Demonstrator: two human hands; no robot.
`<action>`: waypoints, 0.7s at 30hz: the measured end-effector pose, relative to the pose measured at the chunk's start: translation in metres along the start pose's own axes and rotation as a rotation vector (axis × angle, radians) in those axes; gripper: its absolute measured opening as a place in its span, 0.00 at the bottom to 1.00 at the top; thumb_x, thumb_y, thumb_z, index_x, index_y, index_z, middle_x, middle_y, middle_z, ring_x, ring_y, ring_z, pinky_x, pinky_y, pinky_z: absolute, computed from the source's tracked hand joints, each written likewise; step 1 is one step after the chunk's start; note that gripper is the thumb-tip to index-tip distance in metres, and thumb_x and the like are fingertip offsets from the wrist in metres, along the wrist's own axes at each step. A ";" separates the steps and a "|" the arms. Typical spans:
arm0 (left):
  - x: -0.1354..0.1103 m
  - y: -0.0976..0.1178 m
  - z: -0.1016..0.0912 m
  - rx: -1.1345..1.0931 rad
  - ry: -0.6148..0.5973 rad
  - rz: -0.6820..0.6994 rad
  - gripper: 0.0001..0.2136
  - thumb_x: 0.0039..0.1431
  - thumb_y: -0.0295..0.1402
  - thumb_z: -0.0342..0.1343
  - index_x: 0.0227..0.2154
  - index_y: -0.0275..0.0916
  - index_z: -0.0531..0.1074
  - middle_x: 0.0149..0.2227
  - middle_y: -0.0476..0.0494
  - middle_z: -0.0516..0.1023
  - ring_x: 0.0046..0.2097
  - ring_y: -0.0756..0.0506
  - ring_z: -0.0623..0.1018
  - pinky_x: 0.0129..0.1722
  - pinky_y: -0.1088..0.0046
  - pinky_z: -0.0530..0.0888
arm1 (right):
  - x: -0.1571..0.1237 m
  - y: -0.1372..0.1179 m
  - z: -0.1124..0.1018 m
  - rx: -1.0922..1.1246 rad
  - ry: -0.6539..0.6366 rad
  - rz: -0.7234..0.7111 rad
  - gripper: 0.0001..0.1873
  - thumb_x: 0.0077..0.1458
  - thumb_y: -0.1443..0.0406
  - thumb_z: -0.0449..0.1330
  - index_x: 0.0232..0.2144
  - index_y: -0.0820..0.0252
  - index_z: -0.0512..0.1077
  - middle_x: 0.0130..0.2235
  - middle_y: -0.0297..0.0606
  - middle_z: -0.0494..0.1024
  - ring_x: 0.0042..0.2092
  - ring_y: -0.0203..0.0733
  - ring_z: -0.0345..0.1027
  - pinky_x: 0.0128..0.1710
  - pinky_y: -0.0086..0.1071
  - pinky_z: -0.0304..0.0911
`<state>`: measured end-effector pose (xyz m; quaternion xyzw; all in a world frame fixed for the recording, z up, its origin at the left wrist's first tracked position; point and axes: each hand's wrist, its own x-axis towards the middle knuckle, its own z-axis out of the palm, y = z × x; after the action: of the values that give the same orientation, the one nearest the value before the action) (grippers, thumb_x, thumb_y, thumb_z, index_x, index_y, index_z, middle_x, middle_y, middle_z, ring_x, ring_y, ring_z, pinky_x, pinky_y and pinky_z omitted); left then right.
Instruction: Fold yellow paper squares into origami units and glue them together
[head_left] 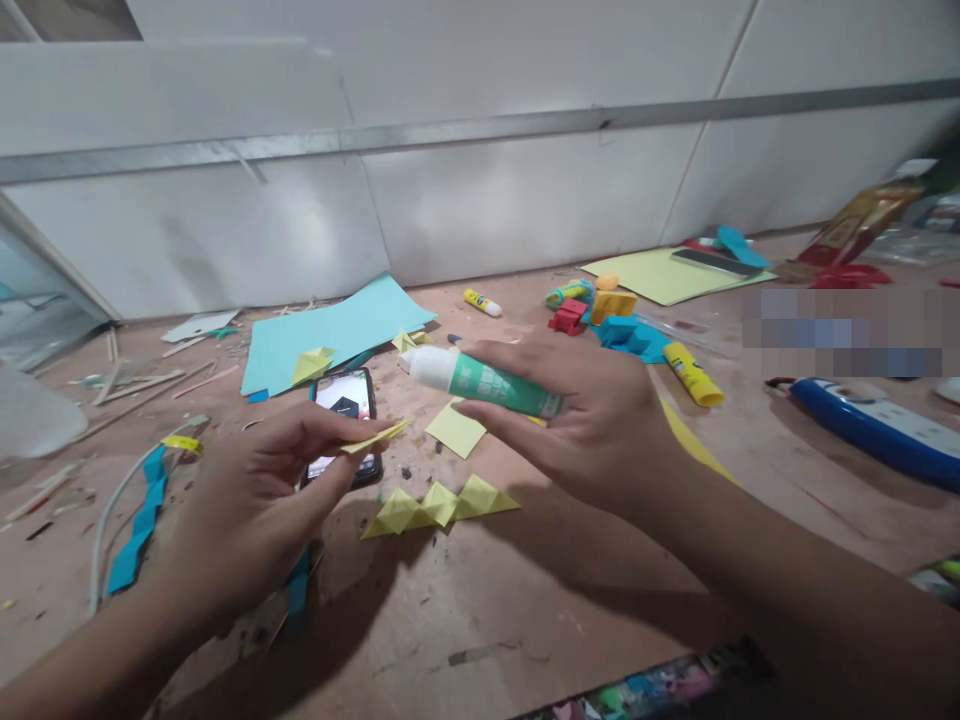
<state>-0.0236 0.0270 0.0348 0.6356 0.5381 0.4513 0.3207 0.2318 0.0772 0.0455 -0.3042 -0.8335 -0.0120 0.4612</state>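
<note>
Pinched between the thumb and fingers of my left hand is a small folded yellow paper piece. My right hand grips a green and white glue bottle, tilted on its side with the white nozzle toward the left, a little above and right of that piece. On the table below lies a strip of joined yellow folded paper with three raised peaks. A flat yellow paper square rests under the bottle. Behind my left fingers a phone with a lit screen is partly hidden.
Light blue paper sheets lie at the back left. Yellow glue sticks, folded red paper and blue paper sit at the right. Farther right are a blue and white power strip and a bottle. Wood sticks litter the left.
</note>
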 end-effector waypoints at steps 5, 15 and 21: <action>0.006 0.009 -0.011 -0.332 -0.208 -0.049 0.10 0.49 0.41 0.74 0.23 0.42 0.84 0.24 0.48 0.84 0.27 0.50 0.82 0.30 0.82 0.78 | 0.002 0.009 -0.002 0.282 -0.137 -0.090 0.20 0.56 0.66 0.72 0.52 0.57 0.79 0.44 0.38 0.85 0.42 0.40 0.77 0.45 0.32 0.70; -0.009 -0.003 0.003 -0.799 -0.424 -0.259 0.07 0.58 0.36 0.70 0.30 0.41 0.80 0.24 0.50 0.84 0.25 0.52 0.81 0.26 0.83 0.77 | -0.012 -0.004 0.020 0.807 -0.292 0.264 0.18 0.55 0.71 0.72 0.47 0.52 0.79 0.46 0.32 0.83 0.46 0.37 0.75 0.46 0.28 0.67; -0.005 -0.007 -0.001 -0.691 -0.332 -0.176 0.05 0.62 0.36 0.67 0.32 0.42 0.79 0.23 0.53 0.82 0.24 0.55 0.78 0.25 0.86 0.74 | -0.012 -0.009 0.026 0.893 -0.255 0.373 0.20 0.51 0.73 0.73 0.44 0.46 0.81 0.42 0.25 0.82 0.44 0.34 0.74 0.43 0.24 0.66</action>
<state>-0.0274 0.0235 0.0282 0.5062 0.3476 0.4675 0.6359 0.2126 0.0719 0.0234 -0.2201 -0.7383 0.4658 0.4353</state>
